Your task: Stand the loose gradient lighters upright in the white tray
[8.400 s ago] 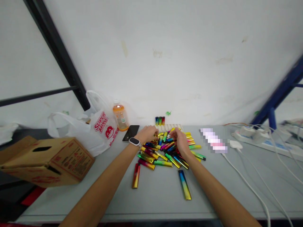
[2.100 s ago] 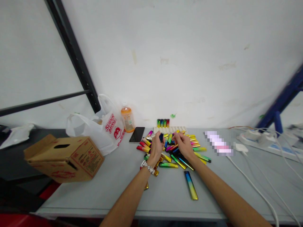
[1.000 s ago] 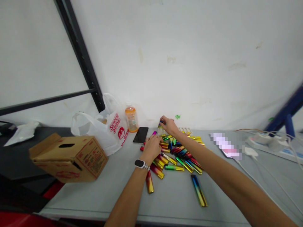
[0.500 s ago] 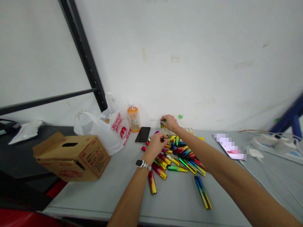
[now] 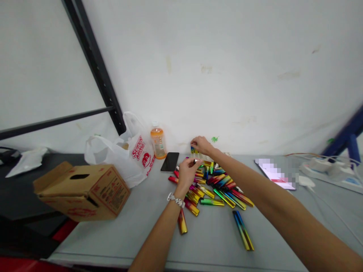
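Note:
Many shiny metallic lighters (image 5: 212, 202) in red, gold, green and blue lie in a loose pile on the grey table. My left hand (image 5: 187, 170) is above the pile's left side, its fingers closed on a lighter whose dark end shows at the fingertips. Behind the pile, against the wall, is a pale tray with holes (image 5: 196, 155). My right hand (image 5: 202, 146) is at the tray's left end, with its fingers closed round a blue and gold lighter (image 5: 193, 149). My right forearm hides part of the tray and pile.
A black phone (image 5: 170, 162), an orange bottle (image 5: 159, 141), a white plastic bag (image 5: 136, 162) and a cardboard box (image 5: 85, 190) stand or lie left. A lit phone (image 5: 273, 173) and a power strip (image 5: 334, 173) with cables are right.
My left hand has turned, so the watch face no longer shows, and a lighter's end points up from its fingers. My right hand remains at the tray. The view has shifted slightly.

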`<state>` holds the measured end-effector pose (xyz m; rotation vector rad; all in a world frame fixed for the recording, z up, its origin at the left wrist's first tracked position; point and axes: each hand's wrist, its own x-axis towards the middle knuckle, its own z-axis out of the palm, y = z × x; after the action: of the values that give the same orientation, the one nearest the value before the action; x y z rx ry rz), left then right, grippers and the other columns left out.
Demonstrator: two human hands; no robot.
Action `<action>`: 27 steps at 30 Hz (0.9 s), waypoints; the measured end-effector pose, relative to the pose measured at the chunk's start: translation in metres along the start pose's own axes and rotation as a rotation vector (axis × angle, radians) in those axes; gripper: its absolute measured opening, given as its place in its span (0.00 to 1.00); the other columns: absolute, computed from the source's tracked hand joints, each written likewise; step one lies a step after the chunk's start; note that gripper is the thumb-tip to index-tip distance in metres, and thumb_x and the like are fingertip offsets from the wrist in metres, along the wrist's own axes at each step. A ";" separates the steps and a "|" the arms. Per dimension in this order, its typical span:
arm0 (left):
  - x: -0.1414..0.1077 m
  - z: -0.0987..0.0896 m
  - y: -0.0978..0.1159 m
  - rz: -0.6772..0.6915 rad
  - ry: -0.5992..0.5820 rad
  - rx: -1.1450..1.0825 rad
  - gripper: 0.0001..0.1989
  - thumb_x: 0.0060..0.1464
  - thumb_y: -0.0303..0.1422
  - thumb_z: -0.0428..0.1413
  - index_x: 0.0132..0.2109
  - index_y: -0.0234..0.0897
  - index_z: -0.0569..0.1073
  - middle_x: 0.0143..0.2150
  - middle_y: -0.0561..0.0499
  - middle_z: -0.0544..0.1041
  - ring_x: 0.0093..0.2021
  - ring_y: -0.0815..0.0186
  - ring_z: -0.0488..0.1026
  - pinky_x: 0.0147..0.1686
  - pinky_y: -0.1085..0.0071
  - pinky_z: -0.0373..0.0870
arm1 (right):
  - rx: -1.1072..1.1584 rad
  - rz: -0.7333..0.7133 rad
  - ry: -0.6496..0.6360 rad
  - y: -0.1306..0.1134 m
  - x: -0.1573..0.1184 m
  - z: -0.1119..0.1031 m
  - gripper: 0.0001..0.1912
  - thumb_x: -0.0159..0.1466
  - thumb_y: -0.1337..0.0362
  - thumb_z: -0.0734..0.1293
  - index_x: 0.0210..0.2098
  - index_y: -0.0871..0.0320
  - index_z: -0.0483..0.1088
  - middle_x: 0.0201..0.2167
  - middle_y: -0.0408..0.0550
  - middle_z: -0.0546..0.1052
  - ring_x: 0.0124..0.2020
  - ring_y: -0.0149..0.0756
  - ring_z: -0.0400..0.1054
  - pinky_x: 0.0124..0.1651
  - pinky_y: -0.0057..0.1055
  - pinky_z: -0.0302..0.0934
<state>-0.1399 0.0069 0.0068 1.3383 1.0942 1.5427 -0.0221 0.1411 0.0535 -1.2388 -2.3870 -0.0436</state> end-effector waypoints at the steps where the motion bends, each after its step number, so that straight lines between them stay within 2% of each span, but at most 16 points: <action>1: 0.000 0.001 -0.001 -0.007 0.010 -0.002 0.13 0.44 0.39 0.67 0.33 0.32 0.81 0.29 0.50 0.79 0.31 0.66 0.73 0.34 0.73 0.68 | -0.014 -0.008 -0.003 0.000 0.000 0.000 0.11 0.66 0.66 0.65 0.41 0.60 0.79 0.37 0.51 0.80 0.40 0.38 0.69 0.47 0.32 0.56; 6: -0.003 0.004 -0.002 -0.046 0.028 -0.079 0.16 0.47 0.42 0.66 0.34 0.32 0.78 0.31 0.49 0.79 0.33 0.66 0.75 0.37 0.71 0.70 | -0.238 -0.050 0.006 -0.005 -0.011 0.000 0.17 0.71 0.62 0.58 0.46 0.59 0.78 0.41 0.58 0.76 0.48 0.46 0.64 0.50 0.38 0.52; 12: -0.005 0.010 0.000 -0.089 0.002 -0.343 0.21 0.44 0.46 0.67 0.35 0.33 0.73 0.35 0.47 0.80 0.38 0.64 0.77 0.45 0.66 0.72 | -0.378 -0.103 -0.021 -0.002 -0.028 0.001 0.22 0.72 0.59 0.54 0.59 0.56 0.70 0.45 0.60 0.71 0.49 0.49 0.60 0.50 0.41 0.50; 15: -0.006 0.013 0.000 -0.055 0.006 -0.319 0.21 0.48 0.48 0.64 0.35 0.34 0.71 0.32 0.51 0.78 0.35 0.66 0.76 0.40 0.70 0.72 | -0.434 -0.131 -0.012 -0.001 -0.034 -0.002 0.23 0.72 0.59 0.54 0.63 0.57 0.65 0.47 0.63 0.69 0.50 0.51 0.59 0.51 0.42 0.49; 18: -0.009 0.016 0.000 -0.022 0.003 -0.221 0.20 0.53 0.51 0.59 0.35 0.36 0.69 0.27 0.55 0.73 0.29 0.69 0.74 0.31 0.75 0.69 | -0.446 -0.139 -0.007 -0.001 -0.037 -0.004 0.25 0.72 0.58 0.54 0.65 0.58 0.62 0.50 0.64 0.69 0.51 0.51 0.59 0.53 0.43 0.48; 22: -0.015 0.021 0.001 -0.069 -0.033 -0.172 0.21 0.55 0.53 0.56 0.37 0.38 0.66 0.23 0.60 0.66 0.17 0.77 0.60 0.17 0.79 0.55 | -0.447 -0.148 -0.029 -0.002 -0.040 -0.005 0.26 0.72 0.58 0.55 0.67 0.58 0.59 0.53 0.64 0.69 0.53 0.51 0.58 0.55 0.44 0.47; 27: -0.019 0.024 0.008 -0.125 -0.094 -0.238 0.23 0.51 0.54 0.59 0.35 0.38 0.65 0.20 0.63 0.59 0.16 0.79 0.51 0.16 0.82 0.46 | -0.497 -0.155 -0.060 -0.001 -0.042 -0.004 0.30 0.71 0.56 0.56 0.70 0.57 0.54 0.53 0.64 0.69 0.52 0.51 0.59 0.55 0.43 0.49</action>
<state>-0.1136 -0.0112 0.0105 1.1465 0.8880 1.4533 -0.0009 0.1076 0.0406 -1.2656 -2.6110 -0.6921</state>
